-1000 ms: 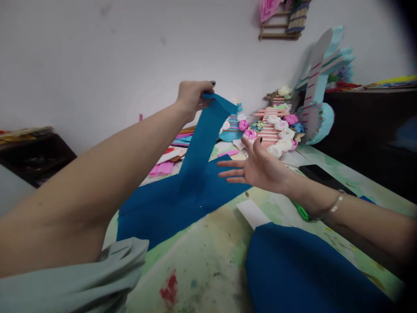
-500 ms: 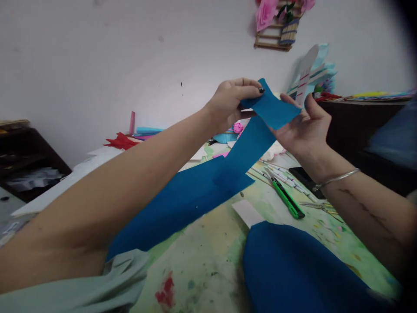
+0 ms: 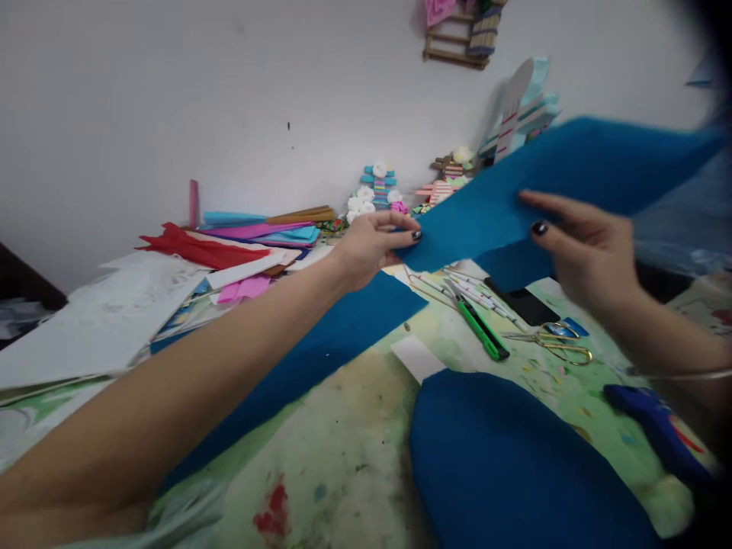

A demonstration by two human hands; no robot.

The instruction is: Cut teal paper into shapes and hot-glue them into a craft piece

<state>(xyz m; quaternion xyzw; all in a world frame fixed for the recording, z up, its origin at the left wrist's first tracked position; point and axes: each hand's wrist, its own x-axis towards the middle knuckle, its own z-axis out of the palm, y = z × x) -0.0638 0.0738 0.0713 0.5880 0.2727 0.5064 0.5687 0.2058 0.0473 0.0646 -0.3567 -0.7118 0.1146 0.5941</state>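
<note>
A strip of blue paper [image 3: 595,164] is raised above the table, stretching to the right edge of view. My left hand [image 3: 371,248] pinches its left end between thumb and fingers. In front of the strip's middle is my right hand [image 3: 595,252], thumb and forefinger stretched out and apart; whether the fingertips press on the paper I cannot tell. A lower blue flap hangs beneath the strip. Under my left forearm lies a larger blue sheet [image 3: 320,335]. Nearest me rests a rounded blue-covered piece [image 3: 508,457] with a white tab [image 3: 417,358].
On the right are a green utility knife [image 3: 480,328], gold-handled scissors [image 3: 563,343], a black phone [image 3: 526,303], striped paper sticks [image 3: 486,293] and a blue tool [image 3: 657,427]. Coloured paper [image 3: 257,236] and white sheets [image 3: 103,313] lie on the left. Small flower crafts [image 3: 374,191] stand by the wall.
The blue strip has been unfolded and swung out to the right. My right hand has shifted right, my left hand left and lower. The view has turned slightly right.
</note>
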